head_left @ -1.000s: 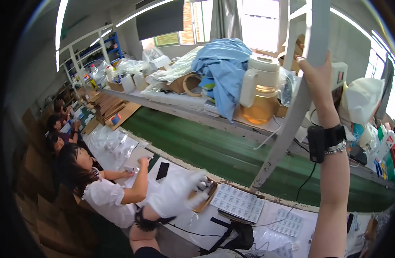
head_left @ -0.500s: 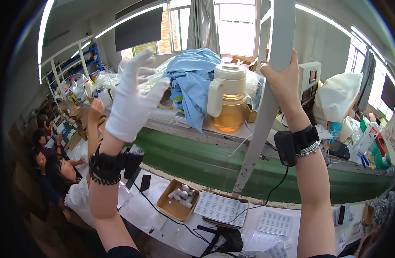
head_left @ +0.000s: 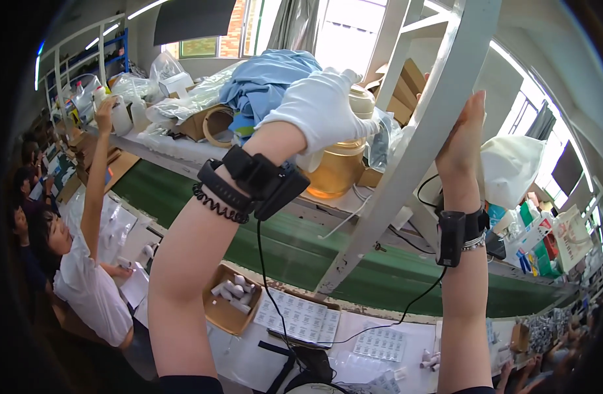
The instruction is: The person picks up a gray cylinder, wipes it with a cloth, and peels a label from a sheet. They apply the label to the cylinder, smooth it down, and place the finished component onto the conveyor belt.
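Note:
My left hand (head_left: 328, 111), in a white glove, reaches over the upper part of a pitcher (head_left: 337, 172) of amber liquid on the shelf. Its fingers and thumb are spread, hiding most of the lid and handle; whether it touches the pitcher I cannot tell. My bare right hand (head_left: 462, 141) is at a white metal post (head_left: 406, 174), with parts of the hand showing on both sides of it and most fingers behind it. Light blue cloth (head_left: 265, 85) lies heaped left of the gloved hand. Both wrists carry black strapped devices with cables.
Below the shelf (head_left: 301, 205), a worktable holds a cardboard box (head_left: 230, 299) of small white pieces and label sheets (head_left: 298, 315). A tape roll (head_left: 217, 127) and plastic bags sit on the shelf. At left, another person (head_left: 91, 282) raises an arm toward the shelf.
My left hand has moved right, from the air left of the blue cloth to the pitcher. My view has tilted and shifted. The co-worker's raised arm shows more fully.

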Motion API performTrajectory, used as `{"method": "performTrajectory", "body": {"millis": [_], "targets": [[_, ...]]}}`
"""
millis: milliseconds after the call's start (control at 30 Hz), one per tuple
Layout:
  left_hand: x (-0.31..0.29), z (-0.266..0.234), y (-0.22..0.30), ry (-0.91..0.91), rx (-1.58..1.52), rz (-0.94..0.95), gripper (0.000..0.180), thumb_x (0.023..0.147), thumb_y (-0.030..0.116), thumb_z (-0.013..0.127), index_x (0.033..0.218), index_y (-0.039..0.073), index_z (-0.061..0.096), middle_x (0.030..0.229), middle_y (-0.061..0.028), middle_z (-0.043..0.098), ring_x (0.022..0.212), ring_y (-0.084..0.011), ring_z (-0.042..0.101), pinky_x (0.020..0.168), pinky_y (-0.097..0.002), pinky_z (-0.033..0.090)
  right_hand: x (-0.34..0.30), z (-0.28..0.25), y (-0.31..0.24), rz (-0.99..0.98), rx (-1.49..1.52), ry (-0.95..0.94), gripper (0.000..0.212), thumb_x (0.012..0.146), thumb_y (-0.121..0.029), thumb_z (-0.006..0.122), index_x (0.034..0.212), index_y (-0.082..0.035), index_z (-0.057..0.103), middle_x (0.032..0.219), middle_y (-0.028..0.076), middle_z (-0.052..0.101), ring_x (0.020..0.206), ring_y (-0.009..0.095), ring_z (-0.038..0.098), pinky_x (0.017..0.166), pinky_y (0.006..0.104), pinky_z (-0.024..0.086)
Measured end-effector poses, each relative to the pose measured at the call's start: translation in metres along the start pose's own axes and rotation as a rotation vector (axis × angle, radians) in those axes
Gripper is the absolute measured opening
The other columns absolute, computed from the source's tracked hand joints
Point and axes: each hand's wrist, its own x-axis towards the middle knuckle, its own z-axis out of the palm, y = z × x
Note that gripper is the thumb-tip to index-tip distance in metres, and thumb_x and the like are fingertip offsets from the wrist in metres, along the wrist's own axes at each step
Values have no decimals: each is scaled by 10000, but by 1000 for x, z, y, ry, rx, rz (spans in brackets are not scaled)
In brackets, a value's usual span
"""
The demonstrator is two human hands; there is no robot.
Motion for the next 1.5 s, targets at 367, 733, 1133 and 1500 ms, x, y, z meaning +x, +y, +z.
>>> {"method": "performTrajectory", "body": {"millis": [367, 733, 1133, 1500], "targets": [[24, 10, -6, -249, 20, -140, 787, 612, 459, 724, 1173, -52, 515, 1075, -241, 594, 1000, -323, 598, 876, -337, 475, 7, -40, 64, 249, 102, -61, 469, 932, -293, 486, 1300, -9, 426, 1226, 145, 522, 1139, 209, 520, 961, 353, 431], [15, -4, -11, -205, -174, -149, 735, 589, 371, 751, 1148, -28, 491, 1060, -214, 599, 945, -292, 612, 845, -335, 483, 22, -45, 80, 420, -1113, -565, 341, 890, -211, 558, 1211, -100, 536, 1112, 60, 572, 1009, 153, 555, 841, 282, 463], [-79, -27, 0, 204, -264, -6, 662, 608, 177, 770, 1136, 30, 400, 1022, -156, 569, 942, -230, 595, 853, -327, 474, 15, -61, 98, -273, -1501, -1122, 446, 899, -275, 537, 1305, -100, 478, 1381, 158, 400, 1252, 271, 417, 1016, 340, 367], [-96, -28, 0, 216, -390, -152, 737, 557, 117, 733, 1200, 25, 383, 1126, -106, 453, 1051, -205, 484, 948, -334, 394, 24, -45, 26, 238, -1196, -537, 567, 897, -259, 587, 1367, -35, 363, 1359, 161, 405, 1244, 252, 414, 1031, 324, 349]]}}
